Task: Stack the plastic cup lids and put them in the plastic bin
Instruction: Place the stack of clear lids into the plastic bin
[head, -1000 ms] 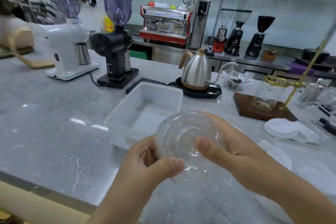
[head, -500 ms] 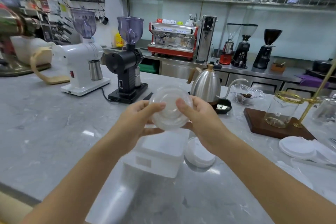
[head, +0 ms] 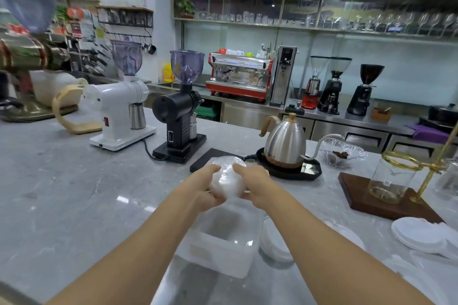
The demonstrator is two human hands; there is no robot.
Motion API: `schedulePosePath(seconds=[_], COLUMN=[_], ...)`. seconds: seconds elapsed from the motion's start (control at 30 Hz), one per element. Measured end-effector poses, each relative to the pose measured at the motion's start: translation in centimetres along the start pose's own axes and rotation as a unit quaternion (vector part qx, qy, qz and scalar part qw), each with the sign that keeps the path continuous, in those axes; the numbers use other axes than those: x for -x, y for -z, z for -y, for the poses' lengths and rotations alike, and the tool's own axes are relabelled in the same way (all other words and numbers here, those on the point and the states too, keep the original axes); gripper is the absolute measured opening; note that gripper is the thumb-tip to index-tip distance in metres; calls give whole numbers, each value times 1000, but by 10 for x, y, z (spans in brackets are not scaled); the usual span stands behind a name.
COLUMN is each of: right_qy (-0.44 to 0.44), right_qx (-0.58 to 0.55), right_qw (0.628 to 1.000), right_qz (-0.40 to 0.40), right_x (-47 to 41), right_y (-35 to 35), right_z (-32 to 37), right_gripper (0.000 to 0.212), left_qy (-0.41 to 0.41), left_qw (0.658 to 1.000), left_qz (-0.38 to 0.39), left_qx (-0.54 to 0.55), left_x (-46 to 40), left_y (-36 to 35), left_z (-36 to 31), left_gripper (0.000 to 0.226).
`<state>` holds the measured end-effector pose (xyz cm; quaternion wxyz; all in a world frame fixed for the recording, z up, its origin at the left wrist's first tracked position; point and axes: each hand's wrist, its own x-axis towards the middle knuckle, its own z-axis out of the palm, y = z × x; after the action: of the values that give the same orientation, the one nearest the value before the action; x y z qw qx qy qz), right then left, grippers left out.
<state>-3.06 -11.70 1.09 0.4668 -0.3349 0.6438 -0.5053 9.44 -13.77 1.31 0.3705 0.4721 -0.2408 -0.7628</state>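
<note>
Both hands hold a stack of clear domed plastic cup lids (head: 226, 181) in the air, above the far end of the translucent white plastic bin (head: 223, 252). My left hand (head: 200, 187) grips the stack from the left and my right hand (head: 252, 181) grips it from the right. The bin's inside looks bare where it shows. More lids (head: 273, 238) lie on the counter just right of the bin. The stack is blurred, so its lid count is unclear.
A steel kettle (head: 285, 146) on a black base stands behind the hands. Black (head: 179, 111) and white (head: 119, 111) grinders stand at back left. A wooden board with a glass jar (head: 389, 181) and white discs (head: 418, 235) sit at right on the grey marble counter.
Both hands have carried the lid stack away from my body and out over the bin. The camera has tilted up, showing more of the shelves.
</note>
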Motion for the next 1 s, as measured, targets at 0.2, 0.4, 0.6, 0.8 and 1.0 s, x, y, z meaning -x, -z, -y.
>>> schedulePosePath(seconds=[0.2,0.4,0.6,0.8,1.0], right_qy=[-52,-59,-46,4,96], right_qx=[103,159,178,279,356], right_qw=[993,985,982,957,925], right_qz=[-1,-19,-52,-80,-94], right_x=[-17,-28,-35,-31,-30], right_y=[-6,-10,-12,-14,-15], right_z=[-12,-16,-18,-19,-21], right_gripper=[40,18,26,59,34], left_qy=[25,75,66,51,75], left_qw=[997,991,994,992,989], left_qz=[-61,-100,-57,-91,-108], left_qx=[37,57,66,74,72], left_x=[-5,-9,-9,-11,-5], left_y=[0,2,0,0,-1], left_z=[9,8,7,9,7], left_gripper=[32,37,30,28,44])
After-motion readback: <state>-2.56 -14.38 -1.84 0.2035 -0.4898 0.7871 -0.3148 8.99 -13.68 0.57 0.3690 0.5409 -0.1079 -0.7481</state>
